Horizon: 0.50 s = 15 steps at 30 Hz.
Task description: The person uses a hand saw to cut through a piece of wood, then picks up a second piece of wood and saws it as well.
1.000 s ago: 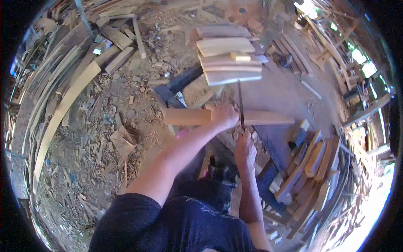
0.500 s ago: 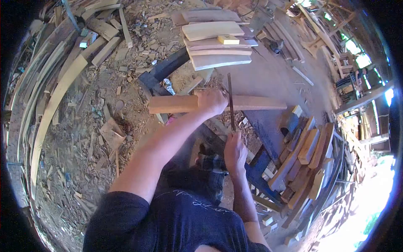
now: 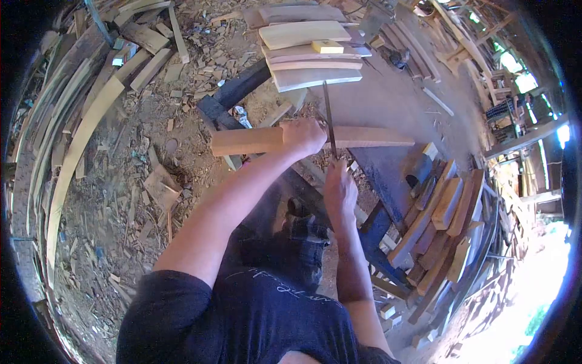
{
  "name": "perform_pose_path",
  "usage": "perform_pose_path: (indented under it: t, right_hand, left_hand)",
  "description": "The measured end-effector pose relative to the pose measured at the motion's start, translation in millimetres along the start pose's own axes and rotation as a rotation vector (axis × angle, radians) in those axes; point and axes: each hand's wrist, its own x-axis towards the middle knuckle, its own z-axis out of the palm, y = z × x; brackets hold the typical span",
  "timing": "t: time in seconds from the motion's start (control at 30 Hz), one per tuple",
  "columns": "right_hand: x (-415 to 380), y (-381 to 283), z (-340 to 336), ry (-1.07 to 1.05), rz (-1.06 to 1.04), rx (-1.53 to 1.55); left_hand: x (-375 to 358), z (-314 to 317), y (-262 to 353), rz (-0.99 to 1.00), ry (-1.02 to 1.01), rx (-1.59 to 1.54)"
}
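A long wooden piece [image 3: 370, 137] lies crosswise in front of me over a dark frame. My left hand [image 3: 304, 137] is closed on it near its middle, fingers wrapped over the wood. A thin dark metal bar, like a file [image 3: 330, 115], crosses the wood just right of that hand and points away from me. My right hand [image 3: 340, 187] is closed around the near end of the bar, on my side of the wood. The exact contact between bar and wood is hard to make out.
Curved boards [image 3: 306, 35] are stacked beyond the wood, with a small yellow block [image 3: 327, 47] on top. Cut wooden pieces [image 3: 447, 203] are piled at the right. Long planks [image 3: 85, 139] lie at the left, and chips cover the ground. A dark beam [image 3: 242, 85] extends behind.
My right hand and the metal bar have moved forward, away from me, across the wood. My left hand still grips the wood. The whole view has shifted slightly.
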Motion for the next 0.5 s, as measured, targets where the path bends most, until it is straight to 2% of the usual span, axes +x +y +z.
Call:
perform_pose_path:
  t: [0.07,0.17,0.23,0.27,0.43,0.5]
  right_hand:
    - [7.9,-4.4,0.7,-0.016,0.035,-0.057]
    - [-15.4,-1.0,-3.4,0.001,-0.005,0.008]
    - [-34.6,-0.2,-9.6,-0.058,0.094,-0.046]
    - [-32.7,-1.6,-10.3,-0.066,0.089,-0.045]
    - [10.7,-7.5,1.3,-0.051,0.082,-0.009]
    - [-0.3,5.7,6.6,-0.03,0.009,-0.033]
  left_hand:
    - [-5.9,-8.0,0.7,0.024,0.005,-0.099]
    - [2.9,0.1,-1.1,0.002,0.034,-0.063]
    - [6.3,6.1,-2.1,0.006,0.108,-0.062]
    - [4.7,10.8,-3.9,0.015,0.16,-0.049]
    - [7.3,17.3,-5.1,0.045,0.144,-0.048]
    - [6.1,18.8,-4.5,0.048,0.219,-0.015]
